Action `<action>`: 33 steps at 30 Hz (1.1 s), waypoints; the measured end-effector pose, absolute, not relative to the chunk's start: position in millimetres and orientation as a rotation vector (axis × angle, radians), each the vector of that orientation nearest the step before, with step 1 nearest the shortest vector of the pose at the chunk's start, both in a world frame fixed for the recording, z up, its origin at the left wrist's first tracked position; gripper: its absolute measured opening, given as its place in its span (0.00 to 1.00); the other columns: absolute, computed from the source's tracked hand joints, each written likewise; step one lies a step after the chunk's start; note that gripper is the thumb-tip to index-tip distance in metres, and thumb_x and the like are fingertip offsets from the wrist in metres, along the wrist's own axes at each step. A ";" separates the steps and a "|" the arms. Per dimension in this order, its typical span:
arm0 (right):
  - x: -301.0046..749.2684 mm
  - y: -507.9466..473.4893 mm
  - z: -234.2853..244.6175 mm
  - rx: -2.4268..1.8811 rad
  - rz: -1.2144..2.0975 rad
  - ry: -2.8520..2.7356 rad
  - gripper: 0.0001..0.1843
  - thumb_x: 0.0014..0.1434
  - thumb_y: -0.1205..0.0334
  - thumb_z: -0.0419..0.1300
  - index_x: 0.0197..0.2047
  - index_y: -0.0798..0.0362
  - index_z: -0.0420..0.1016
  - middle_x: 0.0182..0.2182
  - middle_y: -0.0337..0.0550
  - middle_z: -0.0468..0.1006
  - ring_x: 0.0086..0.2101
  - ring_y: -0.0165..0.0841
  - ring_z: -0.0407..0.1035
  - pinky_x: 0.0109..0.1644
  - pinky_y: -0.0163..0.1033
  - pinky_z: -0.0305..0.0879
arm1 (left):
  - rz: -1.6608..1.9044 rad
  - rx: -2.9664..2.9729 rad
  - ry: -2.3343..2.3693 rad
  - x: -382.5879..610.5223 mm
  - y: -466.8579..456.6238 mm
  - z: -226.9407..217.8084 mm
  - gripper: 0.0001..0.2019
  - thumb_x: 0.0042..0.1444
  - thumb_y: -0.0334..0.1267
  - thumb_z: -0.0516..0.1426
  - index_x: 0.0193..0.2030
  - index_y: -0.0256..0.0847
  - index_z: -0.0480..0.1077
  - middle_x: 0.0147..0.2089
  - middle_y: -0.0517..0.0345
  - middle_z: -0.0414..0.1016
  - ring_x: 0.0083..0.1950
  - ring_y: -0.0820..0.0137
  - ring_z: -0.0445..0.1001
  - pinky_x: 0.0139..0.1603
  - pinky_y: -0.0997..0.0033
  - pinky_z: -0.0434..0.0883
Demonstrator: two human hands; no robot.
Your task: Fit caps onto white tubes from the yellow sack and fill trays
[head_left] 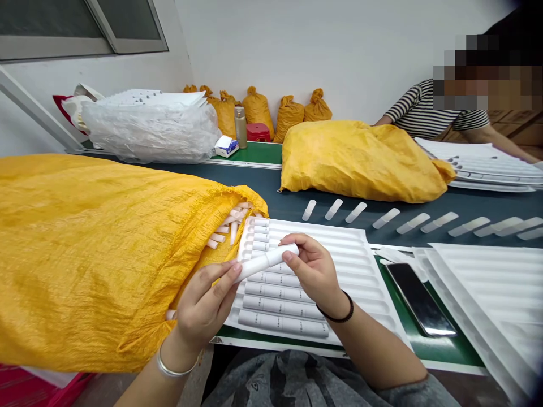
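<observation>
A white capped plastic tube (266, 260) is held tilted between my two hands, over a white ridged tray. My left hand (207, 302) grips its lower left end. The fingers and thumb of my right hand (316, 268) pinch its upper right end. In the tray (352, 265) below, several white tubes with small printed marks (282, 324) lie side by side in the grooves, partly hidden by my hands. Just left of the tray, an orange woven sack (106, 254) has its mouth open, showing many loose white tubes (233, 229).
Several translucent pieces (413, 223) lie in a row on the dark belt (271, 203). A phone (419, 299) and stacked trays (487, 294) are to my right. Another full sack (360, 161) lies across the belt, near a person in a striped shirt (418, 107). Plastic-wrapped trays (148, 127) stand back left.
</observation>
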State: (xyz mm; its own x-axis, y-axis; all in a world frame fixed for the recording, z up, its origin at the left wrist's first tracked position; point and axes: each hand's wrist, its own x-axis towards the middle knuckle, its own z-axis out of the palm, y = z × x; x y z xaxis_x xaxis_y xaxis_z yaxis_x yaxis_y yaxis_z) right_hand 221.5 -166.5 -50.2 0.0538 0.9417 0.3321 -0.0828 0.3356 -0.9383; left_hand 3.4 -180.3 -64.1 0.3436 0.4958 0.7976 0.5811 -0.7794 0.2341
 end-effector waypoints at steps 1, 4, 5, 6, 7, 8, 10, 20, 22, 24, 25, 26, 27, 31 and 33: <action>219.6 -167.2 -50.4 -0.923 0.941 -1.242 0.08 0.56 0.59 0.63 0.40 0.50 0.75 0.35 0.42 0.74 0.33 0.30 0.67 0.33 0.35 0.67 | -1.437 -2.488 -1.005 3.9 -182.0 -63.1 0.34 0.48 0.16 0.61 0.62 0.39 0.64 0.48 0.48 0.73 0.48 0.68 0.73 0.49 0.68 0.73; 218.2 -168.7 -51.6 -0.949 0.893 -1.215 0.08 0.60 0.58 0.60 0.42 0.49 0.78 0.38 0.44 0.75 0.35 0.31 0.68 0.33 0.35 0.66 | -1.441 -2.460 -1.025 4.3 -186.4 -60.1 0.34 0.47 0.16 0.62 0.61 0.39 0.64 0.47 0.49 0.74 0.47 0.68 0.73 0.48 0.69 0.73; 218.5 -169.2 -51.6 -0.949 0.898 -1.204 0.09 0.61 0.58 0.59 0.43 0.49 0.78 0.39 0.44 0.75 0.34 0.30 0.68 0.32 0.35 0.66 | -1.438 -2.454 -1.034 4.1 -187.7 -59.3 0.35 0.46 0.16 0.63 0.61 0.39 0.64 0.47 0.49 0.74 0.47 0.69 0.74 0.48 0.69 0.73; 218.9 -169.9 -51.1 -0.942 0.911 -1.191 0.10 0.62 0.58 0.58 0.43 0.48 0.79 0.39 0.44 0.76 0.33 0.30 0.67 0.31 0.35 0.65 | -1.437 -2.450 -1.043 3.7 -188.9 -58.5 0.35 0.46 0.17 0.63 0.61 0.40 0.64 0.47 0.49 0.74 0.46 0.69 0.74 0.47 0.69 0.73; 219.1 -170.7 -50.2 -0.931 0.927 -1.177 0.11 0.63 0.57 0.57 0.44 0.48 0.79 0.39 0.44 0.76 0.31 0.29 0.67 0.30 0.35 0.65 | -1.439 -2.445 -1.056 3.2 -190.0 -57.7 0.35 0.46 0.17 0.63 0.61 0.40 0.64 0.47 0.50 0.74 0.46 0.69 0.74 0.47 0.69 0.72; 219.3 -171.7 -48.6 -0.918 0.946 -1.164 0.12 0.64 0.57 0.56 0.44 0.48 0.80 0.38 0.44 0.75 0.29 0.28 0.66 0.29 0.35 0.65 | -1.447 -2.439 -1.067 2.7 -191.0 -57.0 0.35 0.46 0.17 0.63 0.61 0.41 0.64 0.47 0.50 0.74 0.45 0.70 0.74 0.47 0.69 0.72; 219.1 -174.3 -44.5 -0.896 0.982 -1.144 0.13 0.65 0.57 0.54 0.44 0.47 0.80 0.38 0.44 0.75 0.27 0.26 0.64 0.28 0.35 0.64 | -1.461 -2.441 -1.090 1.9 -192.8 -55.3 0.34 0.46 0.17 0.63 0.61 0.41 0.65 0.47 0.51 0.74 0.45 0.70 0.74 0.48 0.69 0.72; 233.9 -174.6 -38.4 -0.776 1.013 -1.449 0.19 0.63 0.63 0.57 0.57 0.42 0.70 0.47 0.45 0.73 0.44 0.34 0.68 0.45 0.41 0.69 | -1.485 -2.572 -1.357 0.6 -191.2 -53.5 0.22 0.54 0.27 0.61 0.56 0.41 0.69 0.46 0.53 0.75 0.46 0.70 0.74 0.50 0.72 0.71; 242.4 -168.7 -39.3 -0.807 0.916 -1.637 0.20 0.62 0.66 0.59 0.56 0.42 0.70 0.46 0.44 0.73 0.47 0.35 0.67 0.48 0.41 0.67 | -1.496 -2.706 -1.565 -0.8 -188.3 -57.2 0.17 0.57 0.32 0.59 0.54 0.41 0.70 0.45 0.53 0.76 0.45 0.70 0.74 0.48 0.73 0.72; 249.8 -162.5 -40.2 -0.815 0.825 -1.774 0.19 0.62 0.67 0.58 0.55 0.43 0.70 0.45 0.43 0.74 0.46 0.34 0.68 0.49 0.41 0.66 | -1.585 -2.822 -1.787 -1.6 -185.7 -61.3 0.13 0.59 0.36 0.57 0.51 0.40 0.71 0.43 0.54 0.77 0.41 0.70 0.76 0.42 0.74 0.73; 252.5 -159.8 -40.8 -0.815 0.791 -1.826 0.18 0.62 0.67 0.58 0.55 0.44 0.70 0.45 0.43 0.74 0.46 0.33 0.68 0.49 0.40 0.65 | -1.651 -2.862 -1.887 -1.7 -184.4 -63.2 0.13 0.60 0.38 0.56 0.50 0.40 0.72 0.42 0.54 0.77 0.40 0.70 0.76 0.39 0.74 0.73; 254.4 -157.5 -41.6 -0.818 0.768 -1.867 0.17 0.62 0.67 0.58 0.54 0.45 0.71 0.44 0.43 0.75 0.45 0.33 0.68 0.49 0.40 0.65 | -1.710 -2.889 -1.973 -1.4 -183.3 -64.9 0.13 0.60 0.40 0.56 0.49 0.39 0.72 0.40 0.54 0.78 0.38 0.69 0.77 0.37 0.74 0.74; 255.6 -155.7 -42.6 -0.828 0.754 -1.898 0.16 0.62 0.67 0.58 0.53 0.46 0.71 0.43 0.43 0.75 0.43 0.32 0.69 0.48 0.39 0.65 | -1.750 -2.905 -2.038 -1.1 -182.3 -66.2 0.13 0.60 0.41 0.56 0.49 0.39 0.72 0.40 0.54 0.78 0.38 0.69 0.77 0.37 0.74 0.74; 254.6 -152.5 -49.6 -0.974 0.796 -1.902 0.13 0.62 0.62 0.59 0.50 0.50 0.73 0.37 0.43 0.76 0.32 0.29 0.67 0.37 0.36 0.65 | -1.662 -2.857 -1.993 0.4 -179.3 -68.2 0.14 0.59 0.41 0.57 0.50 0.40 0.72 0.44 0.53 0.78 0.43 0.67 0.76 0.44 0.71 0.73; 252.0 -151.9 -53.8 -1.031 0.863 -1.861 0.13 0.61 0.59 0.59 0.49 0.51 0.74 0.33 0.42 0.75 0.29 0.28 0.65 0.34 0.35 0.64 | -1.552 -2.818 -1.843 1.3 -178.4 -67.6 0.14 0.59 0.39 0.57 0.51 0.40 0.72 0.46 0.52 0.77 0.46 0.66 0.75 0.47 0.70 0.71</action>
